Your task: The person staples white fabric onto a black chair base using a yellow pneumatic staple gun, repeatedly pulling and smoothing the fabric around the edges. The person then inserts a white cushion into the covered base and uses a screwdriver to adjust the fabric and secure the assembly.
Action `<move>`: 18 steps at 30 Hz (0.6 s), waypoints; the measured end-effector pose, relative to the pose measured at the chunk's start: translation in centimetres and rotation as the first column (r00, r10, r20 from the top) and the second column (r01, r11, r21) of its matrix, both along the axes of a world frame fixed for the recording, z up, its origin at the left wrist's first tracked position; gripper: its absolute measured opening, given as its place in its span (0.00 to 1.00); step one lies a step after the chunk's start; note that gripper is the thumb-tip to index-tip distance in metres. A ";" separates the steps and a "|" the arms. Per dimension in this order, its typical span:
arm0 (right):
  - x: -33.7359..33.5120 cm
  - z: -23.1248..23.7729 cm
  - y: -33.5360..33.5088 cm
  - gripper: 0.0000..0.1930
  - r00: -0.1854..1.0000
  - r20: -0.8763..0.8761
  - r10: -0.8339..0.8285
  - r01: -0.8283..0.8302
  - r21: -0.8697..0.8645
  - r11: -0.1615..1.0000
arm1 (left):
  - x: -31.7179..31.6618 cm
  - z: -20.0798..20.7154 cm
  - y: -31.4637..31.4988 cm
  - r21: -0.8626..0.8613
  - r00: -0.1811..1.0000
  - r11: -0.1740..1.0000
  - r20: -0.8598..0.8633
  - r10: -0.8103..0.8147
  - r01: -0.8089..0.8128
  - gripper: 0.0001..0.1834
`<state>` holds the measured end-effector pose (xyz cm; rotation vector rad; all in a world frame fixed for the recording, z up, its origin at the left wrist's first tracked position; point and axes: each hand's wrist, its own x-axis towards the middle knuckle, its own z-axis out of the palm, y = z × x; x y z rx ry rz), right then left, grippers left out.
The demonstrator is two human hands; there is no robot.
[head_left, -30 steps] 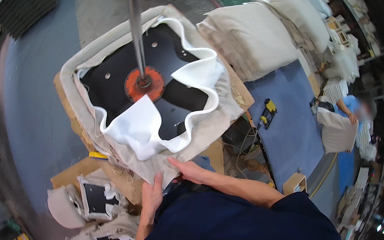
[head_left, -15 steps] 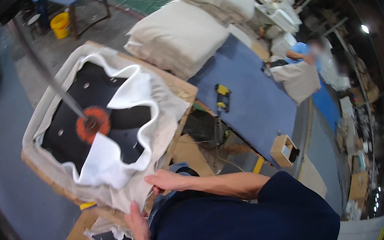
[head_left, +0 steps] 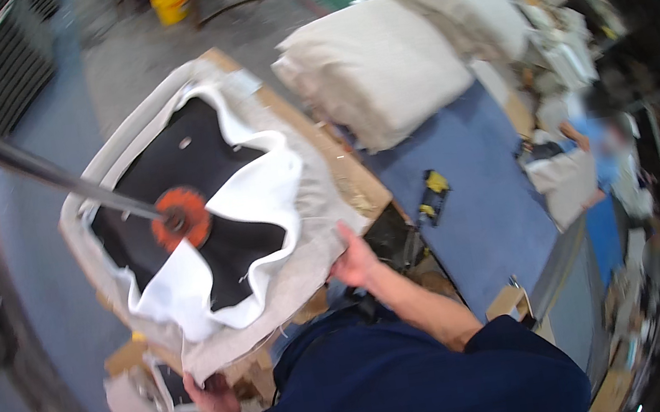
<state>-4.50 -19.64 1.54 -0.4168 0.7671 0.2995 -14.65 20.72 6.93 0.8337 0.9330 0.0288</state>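
A seat cushion lies underside up, with a black base panel (head_left: 163, 158), wavy white padding (head_left: 260, 186) and a beige fabric cover (head_left: 309, 234) spread round it. A metal rod (head_left: 82, 186) presses an orange disc (head_left: 193, 204) against the middle of the panel. My right hand (head_left: 357, 263) grips the cover's edge near its right corner, thumb side up. At the near left corner, my left hand (head_left: 215, 397) pinches the cover's edge; some of its fingers are hidden beneath the cloth. Between the hands the near edge of the cover is stretched out, with loose threads along it.
A wooden board (head_left: 351, 173) lies under the cushion. On the blue table (head_left: 468, 229) to the right are a yellow and black staple gun (head_left: 433, 196) and a stack of beige cushions (head_left: 378, 64). Another person (head_left: 605, 150) works farther right. Padded parts (head_left: 135, 406) lie low at left.
My hands have moved apart along the cover's near edge, the right one going right and up, the left one left and down. The near edge is now spread wider. The view has shifted.
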 end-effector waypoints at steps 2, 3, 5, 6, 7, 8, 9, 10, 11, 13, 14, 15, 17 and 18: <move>1.5 1.3 -1.2 0.30 0.985 0.038 0.170 -0.168 -0.050 0.984 | -1.1 -0.1 -3.9 -0.111 0.996 0.990 -0.029 0.088 -0.090 0.32; 1.9 0.9 -2.0 0.30 0.946 0.010 0.323 -0.317 -0.158 0.935 | -1.2 -0.3 -7.2 -0.099 0.994 0.992 0.064 0.087 -0.081 0.37; 1.9 2.1 -1.2 0.31 0.882 -0.104 0.460 -0.464 -0.363 0.808 | -6.1 -7.0 -8.3 -0.479 0.931 0.816 0.315 -0.186 0.324 0.46; 1.0 1.0 -1.6 0.31 0.811 -0.170 0.560 -0.572 -0.432 0.697 | -5.3 -7.4 -12.2 -0.354 0.934 0.867 0.069 -0.350 0.351 0.46; 0.4 -0.1 -2.2 0.31 0.723 -0.231 0.651 -0.664 -0.492 0.564 | -3.5 -5.7 -16.6 -0.184 0.838 0.826 -0.021 -0.545 0.533 0.43; 0.0 -0.7 -2.4 0.31 0.628 -0.285 0.724 -0.726 -0.549 0.414 | -2.5 -5.9 -19.2 -0.179 0.790 0.777 0.004 -0.613 0.604 0.41; 0.0 1.6 -2.3 0.29 0.538 -0.300 0.787 -0.760 -0.577 0.300 | -1.6 -6.4 -21.3 -0.176 0.738 0.722 0.041 -0.674 0.669 0.40; -0.3 1.7 -3.0 0.28 0.530 -0.225 0.818 -0.734 -0.604 0.310 | -0.1 -5.6 -23.3 -0.189 0.765 0.742 0.110 -0.635 0.643 0.40; -0.7 1.6 -3.7 0.27 0.518 -0.147 0.843 -0.707 -0.628 0.325 | 1.1 -4.6 -24.6 -0.201 0.784 0.758 0.179 -0.594 0.620 0.40; -0.9 2.2 -4.3 0.25 0.511 -0.056 0.858 -0.657 -0.669 0.347 | 3.4 -4.4 -26.1 -0.287 0.874 0.826 0.153 -0.461 0.486 0.37; -0.9 2.6 -4.3 0.24 0.495 -0.042 0.868 -0.650 -0.681 0.338 | 3.9 -4.4 -26.6 -0.330 0.909 0.847 0.138 -0.394 0.417 0.36; -0.9 3.1 -4.3 0.24 0.477 -0.027 0.878 -0.640 -0.695 0.326 | 4.0 -5.1 -27.4 -0.187 0.941 0.923 0.104 -0.321 0.336 0.34; -1.0 3.7 -4.1 0.25 0.441 -0.014 0.897 -0.624 -0.723 0.295 | 4.0 -7.2 -28.5 0.111 0.984 0.982 0.069 -0.161 0.153 0.30; -0.9 3.7 -4.1 0.26 0.430 -0.018 0.902 -0.618 -0.734 0.280 | 4.2 -6.8 -28.4 0.199 0.978 0.961 0.043 -0.205 0.193 0.28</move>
